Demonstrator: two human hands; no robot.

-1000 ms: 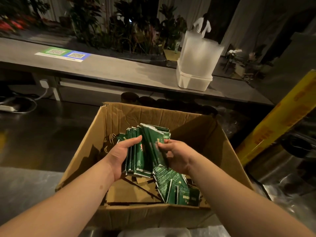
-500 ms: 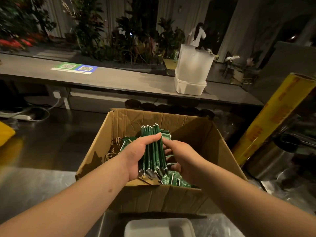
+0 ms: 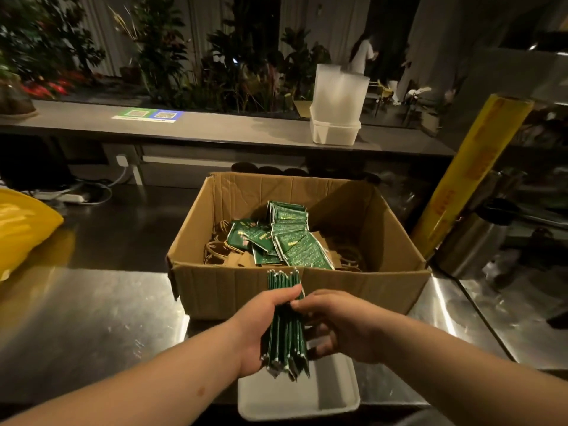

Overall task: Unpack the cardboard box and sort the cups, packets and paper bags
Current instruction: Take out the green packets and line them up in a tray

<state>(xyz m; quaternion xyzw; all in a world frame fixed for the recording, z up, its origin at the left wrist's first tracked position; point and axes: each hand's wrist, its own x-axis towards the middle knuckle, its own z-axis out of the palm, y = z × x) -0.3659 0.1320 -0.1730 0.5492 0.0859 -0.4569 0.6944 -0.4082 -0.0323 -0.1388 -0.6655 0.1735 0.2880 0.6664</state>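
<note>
We clamp the packet stack (image 3: 285, 325) between left hand (image 3: 261, 330) and right hand (image 3: 335, 325); fingers tight, lower it level onto the white tray (image 3: 332, 395).

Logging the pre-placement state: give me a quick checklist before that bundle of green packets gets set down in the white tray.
1. Bundle held: ok. The left hand is wrapped around the stack of green packets, and the right hand steadies it with its fingers.
2. Bundle clear of the cardboard box: ok, it is on the near side of the front wall.
3. White tray under the bundle: ok, directly below the hands.
4. Tray empty: cannot tell; the visible part is bare, the hands hide the rest.
5. Packets squared up: ok, edges look aligned.
6. Box finished: not ok; loose packets and brown paper bags remain inside.
</note>
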